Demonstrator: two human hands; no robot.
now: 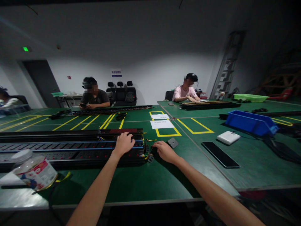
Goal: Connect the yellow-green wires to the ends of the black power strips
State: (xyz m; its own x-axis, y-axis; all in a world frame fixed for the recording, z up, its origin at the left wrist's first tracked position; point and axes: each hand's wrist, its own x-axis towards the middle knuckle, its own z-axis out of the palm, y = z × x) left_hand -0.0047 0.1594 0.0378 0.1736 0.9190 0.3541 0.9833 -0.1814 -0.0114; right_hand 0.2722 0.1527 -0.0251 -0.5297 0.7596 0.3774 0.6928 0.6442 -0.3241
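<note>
While L hand rests spread on blk strips, R hand just beside end, can't tell grip.

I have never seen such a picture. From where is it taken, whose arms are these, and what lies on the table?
One camera, worn on a person's head, takes this picture, looking forward and down. The two bare arms belong to the wearer. The left hand lies on long black strips, near their right end. The right hand is just beyond that end, by small wired connectors; whether it pinches anything is too small to tell. Also on the green table are a clear plastic jar, a smartphone, a white case, a gray square plate and a blue bin.
</note>
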